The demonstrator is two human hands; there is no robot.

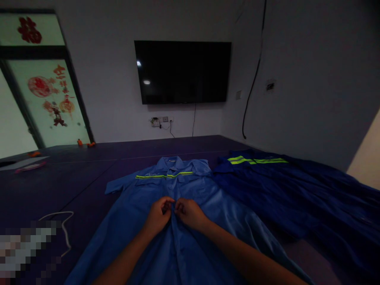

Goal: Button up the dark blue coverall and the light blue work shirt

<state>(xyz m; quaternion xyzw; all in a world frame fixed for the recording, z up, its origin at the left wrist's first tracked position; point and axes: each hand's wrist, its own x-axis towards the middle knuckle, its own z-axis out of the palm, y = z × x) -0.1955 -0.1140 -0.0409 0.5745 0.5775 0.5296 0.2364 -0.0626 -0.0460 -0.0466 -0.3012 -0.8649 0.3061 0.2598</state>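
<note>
A light blue work shirt (204, 202) with short sleeves lies spread out in front of me, its collar pointing away. Yellow-green reflective stripes cross its chest above the pockets. My left hand (160, 212) is closed in a pinch on the shirt's front placket, near the middle. Close by on the other side, my right hand (189, 212) pinches the same placket edge with curled fingers. The fingertips of both hands almost meet. Any button between them is too small or hidden to make out.
A dark blue garment (285, 190) with reflective stripes lies to the right. A white cord (65, 231) curls at the left. Small orange objects (90, 145) sit near the door (44, 103). A television (184, 73) hangs on the far wall, and a black cable (252, 87) dangles at the corner.
</note>
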